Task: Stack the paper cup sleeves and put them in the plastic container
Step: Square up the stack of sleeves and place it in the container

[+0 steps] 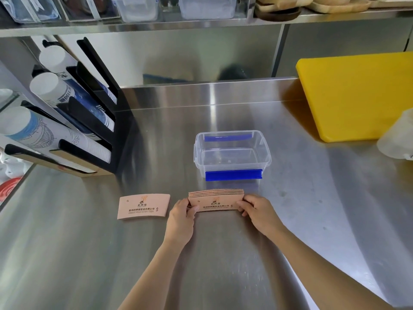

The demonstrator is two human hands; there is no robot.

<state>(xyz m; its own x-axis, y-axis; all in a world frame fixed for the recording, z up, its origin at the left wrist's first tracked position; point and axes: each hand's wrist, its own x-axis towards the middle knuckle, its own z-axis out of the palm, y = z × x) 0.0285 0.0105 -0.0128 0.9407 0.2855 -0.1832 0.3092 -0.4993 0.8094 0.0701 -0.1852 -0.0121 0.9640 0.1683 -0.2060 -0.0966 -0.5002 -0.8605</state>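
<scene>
A stack of several tan paper cup sleeves [215, 199] stands on edge on the steel counter, printed side toward me. My left hand [182, 217] grips its left end and my right hand [259, 212] grips its right end. One more sleeve [143, 206] lies flat on the counter to the left of my left hand, apart from it. Just behind the stack sits the clear plastic container [232, 136] with blue clip handles, open and with nothing inside.
A black cup dispenser rack [89, 113] with paper cups stands at the left. A yellow cutting board [357, 95] lies at the back right, with a translucent white object [397, 137] beside it at the right edge. A shelf with containers runs overhead.
</scene>
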